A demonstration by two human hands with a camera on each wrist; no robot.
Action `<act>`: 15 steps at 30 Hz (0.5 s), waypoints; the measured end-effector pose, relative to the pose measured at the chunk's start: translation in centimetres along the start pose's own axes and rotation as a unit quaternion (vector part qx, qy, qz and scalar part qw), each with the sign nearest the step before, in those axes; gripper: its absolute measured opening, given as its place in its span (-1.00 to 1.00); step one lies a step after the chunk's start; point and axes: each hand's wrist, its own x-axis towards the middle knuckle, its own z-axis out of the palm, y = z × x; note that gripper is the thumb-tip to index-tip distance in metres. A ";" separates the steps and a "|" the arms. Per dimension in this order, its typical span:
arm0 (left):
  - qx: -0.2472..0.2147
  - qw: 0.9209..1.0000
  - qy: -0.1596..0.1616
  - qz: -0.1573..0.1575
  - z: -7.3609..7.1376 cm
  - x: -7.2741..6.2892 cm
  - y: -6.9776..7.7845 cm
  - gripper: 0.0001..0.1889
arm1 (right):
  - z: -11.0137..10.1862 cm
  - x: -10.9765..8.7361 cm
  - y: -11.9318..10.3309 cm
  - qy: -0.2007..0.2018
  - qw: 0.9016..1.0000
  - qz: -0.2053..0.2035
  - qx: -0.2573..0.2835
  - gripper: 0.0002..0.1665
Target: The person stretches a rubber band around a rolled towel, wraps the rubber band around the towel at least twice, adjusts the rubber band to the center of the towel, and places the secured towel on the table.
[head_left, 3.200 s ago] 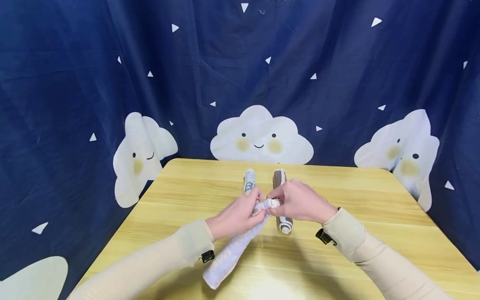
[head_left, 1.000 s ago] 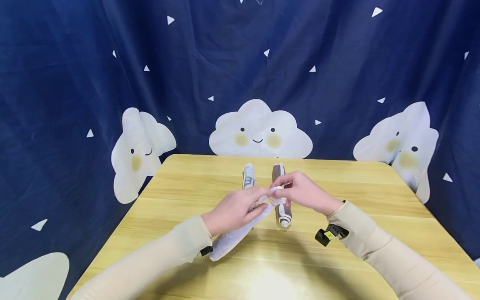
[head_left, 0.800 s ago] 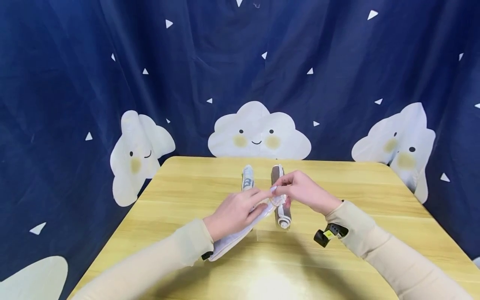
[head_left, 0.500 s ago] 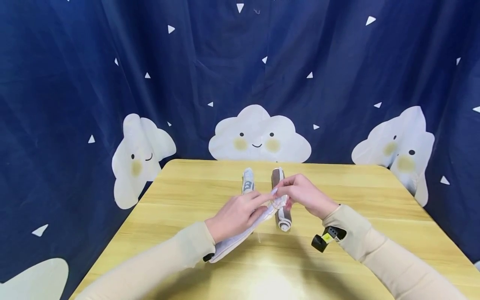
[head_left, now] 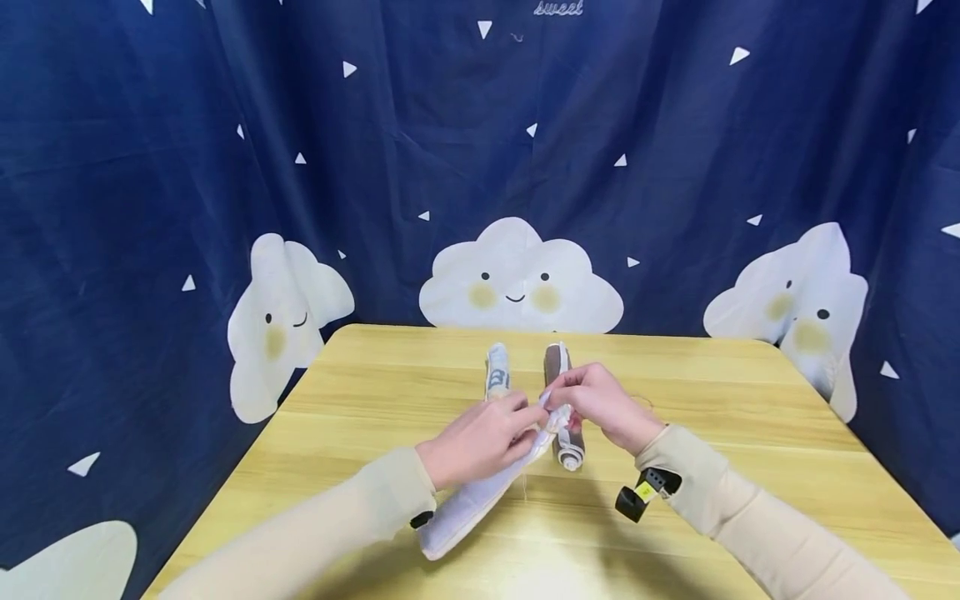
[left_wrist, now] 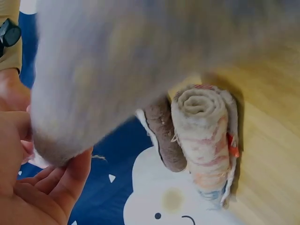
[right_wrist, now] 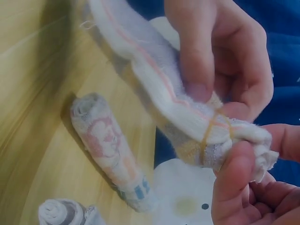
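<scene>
Above the table I hold a rolled lavender towel [head_left: 468, 512] with a white edge and an orange stitched line. It slants from lower left up to my fingers. My left hand [head_left: 480, 439] grips it near its upper end, thumb and fingers on either side in the right wrist view. My right hand [head_left: 603, 404] pinches the bunched white tip of the roll, its thumb [right_wrist: 236, 166] pressing there. A thin orange-brown rubber band [right_wrist: 205, 140] goes round the towel just short of that tip. In the left wrist view the towel fills most of the upper part, blurred.
Behind my hands lie two rolled towels on the wooden table [head_left: 360, 400]: a pale one [head_left: 497, 371] with blue and reddish print, and a brown one [head_left: 557, 361] with a white edge. A dark blue cloud-print curtain [head_left: 375, 167] hangs beyond the table.
The lavender towel's lower end rose from near the front of the table, then sank a little. Both hands stay at its upper end, the right fingers shifting at the tip.
</scene>
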 end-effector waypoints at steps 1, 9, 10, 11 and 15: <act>0.004 1.000 -0.001 0.005 0.1 0.0 0.1 -0.90 | 0.0 0.0 0.0 0.002 1.000 0.001 0.000 -0.84; 0.052 0.998 0.024 0.026 1.1 -0.3 0.7 -0.91 | -0.2 0.1 0.3 -0.003 1.000 0.007 0.016 -0.77; 0.056 0.998 0.027 0.025 1.1 -0.4 0.8 -0.89 | -0.3 0.1 0.3 -0.006 1.000 0.008 0.019 -0.76; 0.060 0.998 0.028 0.024 1.2 -0.5 1.0 -0.85 | -0.4 0.1 0.4 -0.010 1.000 0.011 0.023 -0.76; 0.047 0.999 0.009 -0.002 1.3 -0.8 1.3 -0.74 | -0.6 0.4 0.7 -0.024 0.999 0.020 0.033 -0.73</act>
